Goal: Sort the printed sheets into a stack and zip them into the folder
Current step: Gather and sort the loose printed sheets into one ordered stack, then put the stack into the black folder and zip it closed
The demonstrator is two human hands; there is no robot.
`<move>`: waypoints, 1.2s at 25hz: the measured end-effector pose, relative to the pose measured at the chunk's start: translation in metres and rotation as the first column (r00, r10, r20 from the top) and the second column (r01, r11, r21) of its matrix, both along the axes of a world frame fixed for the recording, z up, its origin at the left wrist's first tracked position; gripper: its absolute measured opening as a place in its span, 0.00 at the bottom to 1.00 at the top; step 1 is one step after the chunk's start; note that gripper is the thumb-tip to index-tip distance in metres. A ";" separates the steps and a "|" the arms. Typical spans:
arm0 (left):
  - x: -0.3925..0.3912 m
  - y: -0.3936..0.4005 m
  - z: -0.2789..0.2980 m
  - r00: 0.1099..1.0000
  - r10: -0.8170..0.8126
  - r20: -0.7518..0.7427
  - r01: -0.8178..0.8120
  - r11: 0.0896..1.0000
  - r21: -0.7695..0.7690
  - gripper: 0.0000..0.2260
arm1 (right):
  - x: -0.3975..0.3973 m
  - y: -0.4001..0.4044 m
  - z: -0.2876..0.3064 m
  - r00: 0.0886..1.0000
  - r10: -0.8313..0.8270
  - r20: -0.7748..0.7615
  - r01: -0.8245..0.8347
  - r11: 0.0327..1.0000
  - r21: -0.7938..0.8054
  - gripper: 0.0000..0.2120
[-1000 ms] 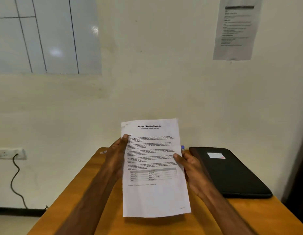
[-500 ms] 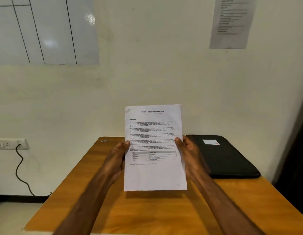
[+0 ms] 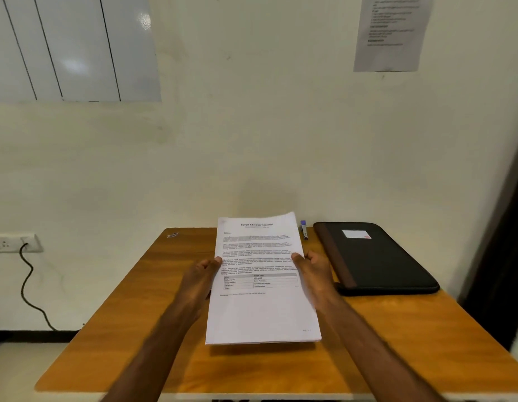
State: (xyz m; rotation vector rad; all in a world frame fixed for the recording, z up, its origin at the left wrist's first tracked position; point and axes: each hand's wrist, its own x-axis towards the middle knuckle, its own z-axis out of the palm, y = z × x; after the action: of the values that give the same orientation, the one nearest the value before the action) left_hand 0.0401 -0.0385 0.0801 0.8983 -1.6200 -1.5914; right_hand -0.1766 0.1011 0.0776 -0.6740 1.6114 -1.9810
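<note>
A stack of white printed sheets (image 3: 260, 309), with a title, paragraphs and a small table on the top page, is held just above the middle of the wooden table (image 3: 136, 329). My left hand (image 3: 198, 278) grips its left edge and my right hand (image 3: 314, 271) grips its right edge, thumbs on top. The stack tilts back, near edge low. A black zip folder (image 3: 376, 262) with a brown spine strip and a white label lies closed on the table to the right, apart from the sheets.
A small purple-topped stapler (image 3: 304, 230) lies at the table's back edge between sheets and folder. The table stands against a cream wall with a whiteboard (image 3: 69, 47), a taped notice (image 3: 391, 33) and a socket with a black cable (image 3: 28, 274).
The stack has gone from upright and facing me to tilted nearly flat and lower over the table. Both hands kept hold of its side edges.
</note>
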 end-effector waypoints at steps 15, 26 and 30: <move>-0.020 -0.012 -0.101 0.778 0.508 0.371 -0.160 0.731 -0.663 0.10 | -0.007 -0.007 -0.083 0.428 0.325 -0.843 0.527 0.668 0.525 0.12; -0.086 0.002 -0.062 0.840 0.437 0.321 -0.104 0.712 -0.695 0.12 | -0.142 0.074 -0.043 0.518 -0.333 -0.788 0.748 0.623 0.228 0.10; -0.154 0.036 -0.049 0.908 0.232 0.349 0.020 0.808 -0.589 0.14 | -0.211 0.127 -0.053 0.523 -0.320 -0.790 0.826 0.417 0.378 0.16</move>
State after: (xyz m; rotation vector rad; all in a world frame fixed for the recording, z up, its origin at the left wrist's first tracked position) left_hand -0.1141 -0.0023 0.0314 0.9899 -2.1348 -0.7515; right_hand -0.3876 0.2276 0.0248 -0.3885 3.2352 -1.2128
